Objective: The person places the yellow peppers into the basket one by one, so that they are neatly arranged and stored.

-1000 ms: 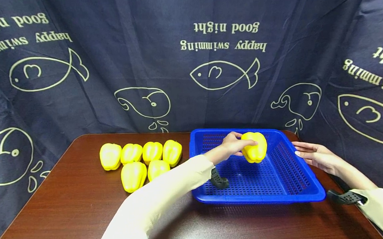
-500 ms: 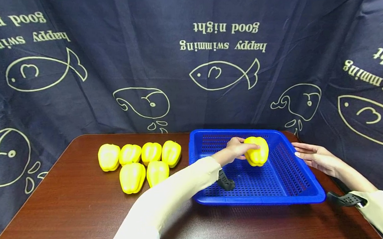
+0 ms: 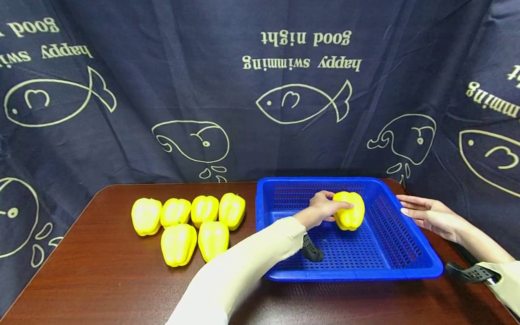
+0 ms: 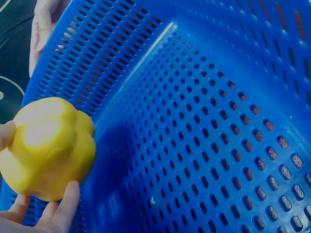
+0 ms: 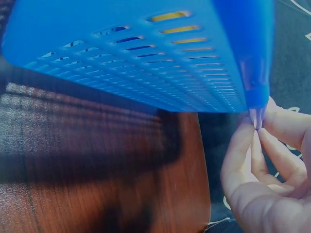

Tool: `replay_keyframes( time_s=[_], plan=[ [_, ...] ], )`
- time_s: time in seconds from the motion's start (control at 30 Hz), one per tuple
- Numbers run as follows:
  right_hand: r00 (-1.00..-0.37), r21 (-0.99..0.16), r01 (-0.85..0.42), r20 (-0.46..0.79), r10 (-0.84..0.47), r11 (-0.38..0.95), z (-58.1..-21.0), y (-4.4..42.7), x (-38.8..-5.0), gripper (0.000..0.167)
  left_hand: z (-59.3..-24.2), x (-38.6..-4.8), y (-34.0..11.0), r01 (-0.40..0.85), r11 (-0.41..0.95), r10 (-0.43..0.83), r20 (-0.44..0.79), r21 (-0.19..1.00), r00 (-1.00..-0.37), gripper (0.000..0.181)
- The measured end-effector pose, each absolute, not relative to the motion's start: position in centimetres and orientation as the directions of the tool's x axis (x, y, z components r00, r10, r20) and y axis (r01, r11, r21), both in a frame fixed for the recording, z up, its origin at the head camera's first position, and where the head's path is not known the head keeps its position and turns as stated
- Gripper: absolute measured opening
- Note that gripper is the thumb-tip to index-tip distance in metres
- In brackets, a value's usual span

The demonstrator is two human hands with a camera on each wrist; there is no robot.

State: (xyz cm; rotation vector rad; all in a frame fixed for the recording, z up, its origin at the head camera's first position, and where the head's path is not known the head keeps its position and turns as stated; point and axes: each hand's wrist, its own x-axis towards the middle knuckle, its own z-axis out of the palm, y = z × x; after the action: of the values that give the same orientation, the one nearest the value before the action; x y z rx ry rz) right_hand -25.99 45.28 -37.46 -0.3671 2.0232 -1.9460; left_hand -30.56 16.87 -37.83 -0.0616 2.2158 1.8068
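A yellow bell pepper is gripped in my left hand, thumb on one side and fingers on the other. Hand and pepper are over the inside of a blue perforated plastic basket. In the left wrist view the pepper hangs near one side wall, with its shadow on the basket's bare floor. At the basket's right side, my right hand pinches the rim between thumb and fingers. The right wrist view shows this hand at the rim, and yellow shows through the slots.
Several more yellow bell peppers stand in two rows left of the basket on the brown wooden table. A dark blue curtain with fish and whale drawings hangs behind the table.
My left hand has moved slightly right and lowered the pepper further into the basket. The right hand keeps its place on the rim.
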Motion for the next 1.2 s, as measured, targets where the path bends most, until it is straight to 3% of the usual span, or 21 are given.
replay_keyframes(
  time_s=[1.2],
  plan=[
    [-0.917,-0.999,0.03,-0.045,-0.396,0.043,-38.0,45.5,-26.2,0.039,-40.6,-30.7,20.3,-0.261,0.105,0.066,-0.269,0.96,-0.961,0.044]
  ],
)
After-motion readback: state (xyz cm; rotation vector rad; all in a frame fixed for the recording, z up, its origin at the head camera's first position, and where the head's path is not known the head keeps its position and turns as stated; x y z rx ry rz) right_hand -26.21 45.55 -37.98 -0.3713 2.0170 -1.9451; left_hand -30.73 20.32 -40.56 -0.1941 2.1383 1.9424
